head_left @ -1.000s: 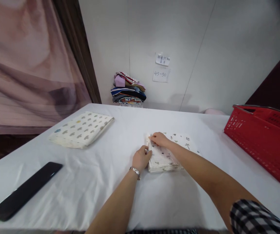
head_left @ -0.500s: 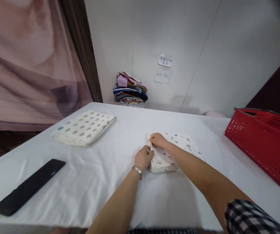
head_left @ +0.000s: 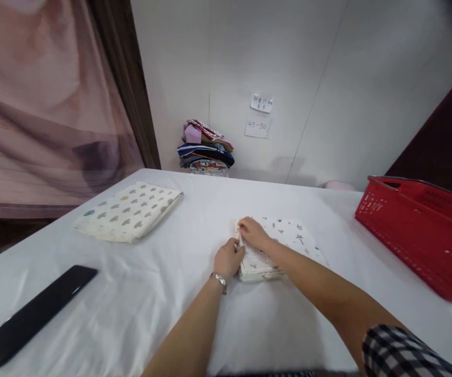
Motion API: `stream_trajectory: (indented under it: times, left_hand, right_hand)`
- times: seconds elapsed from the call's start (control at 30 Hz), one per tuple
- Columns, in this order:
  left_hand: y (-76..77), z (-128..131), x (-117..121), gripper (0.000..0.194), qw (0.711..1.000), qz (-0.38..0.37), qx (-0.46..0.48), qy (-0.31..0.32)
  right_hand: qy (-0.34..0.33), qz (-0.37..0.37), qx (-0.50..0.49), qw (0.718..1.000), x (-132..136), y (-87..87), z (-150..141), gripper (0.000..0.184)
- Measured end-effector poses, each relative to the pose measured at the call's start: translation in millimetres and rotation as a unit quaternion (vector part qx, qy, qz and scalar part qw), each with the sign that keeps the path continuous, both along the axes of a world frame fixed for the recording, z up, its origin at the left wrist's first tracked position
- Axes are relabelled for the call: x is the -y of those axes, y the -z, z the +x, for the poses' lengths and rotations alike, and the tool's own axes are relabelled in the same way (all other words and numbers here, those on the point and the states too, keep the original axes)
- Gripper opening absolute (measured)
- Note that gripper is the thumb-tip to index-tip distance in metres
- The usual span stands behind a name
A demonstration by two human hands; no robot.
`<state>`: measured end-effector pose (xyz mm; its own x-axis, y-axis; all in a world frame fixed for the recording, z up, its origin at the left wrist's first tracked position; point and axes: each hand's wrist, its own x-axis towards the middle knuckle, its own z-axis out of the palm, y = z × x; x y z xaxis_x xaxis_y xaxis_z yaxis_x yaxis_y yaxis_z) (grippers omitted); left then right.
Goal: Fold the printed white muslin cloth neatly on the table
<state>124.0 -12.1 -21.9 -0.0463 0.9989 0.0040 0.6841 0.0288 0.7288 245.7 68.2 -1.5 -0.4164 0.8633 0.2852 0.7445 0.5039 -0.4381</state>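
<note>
**Folded leaf-print cloth (head_left: pixel 286 233) pinched near its far left corner**

So, head view: the cloth is laid flat on the white-covered tabletop (head_left: pixel 163 309), and its left edge is where both hands are parked. That far left corner is pinched by the fingertips of the right grip (head_left: pixel 252 232), with the forearm stretched across the cloth. The same edge, a bit nearer the body, is touched by the left grip (head_left: pixel 228 260); its thumb is rested on top, but whether it's actually clamped down can't be told from here. Most of the cloth is spread out to the right of both grips.

Around it: a second cloth (head_left: pixel 135 209) with grey motifs is left folded at the far left, a dark flat panel (head_left: pixel 37 317) is placed at the near left, and a red basket (head_left: pixel 414 235) is set well off to the right. Stacked fabrics (head_left: pixel 206 149) are piled beyond the far edge.
</note>
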Motion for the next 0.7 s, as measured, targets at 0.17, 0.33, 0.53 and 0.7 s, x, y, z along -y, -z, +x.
stream_trajectory:
  times: [0.17, 0.33, 0.53, 0.7]
  left_hand:
    - [0.8, -1, -3, 0.019, 1.000, -0.001, -0.007, 0.000]
    - [0.5, -4, -4, 0.020, 1.000, 0.007, -0.007, 0.013]
    - [0.5, -7, -4, 0.023, 1.000, 0.000, -0.008, 0.017]
    - [-3.6, -5, -11, 0.033, 0.999, -0.035, -0.015, -0.002]
  right_hand:
    - [-0.056, -0.028, 0.004, 0.998, 7, 4.2, 2, 0.028]
    - [-0.052, -0.042, 0.088, 0.994, 21, -9.3, 59, 0.048]
    - [0.187, -0.107, 0.178, 0.960, 60, -13.5, 197, 0.042]
    - [0.334, -0.200, -0.100, 0.916, 95, -1.4, 247, 0.040]
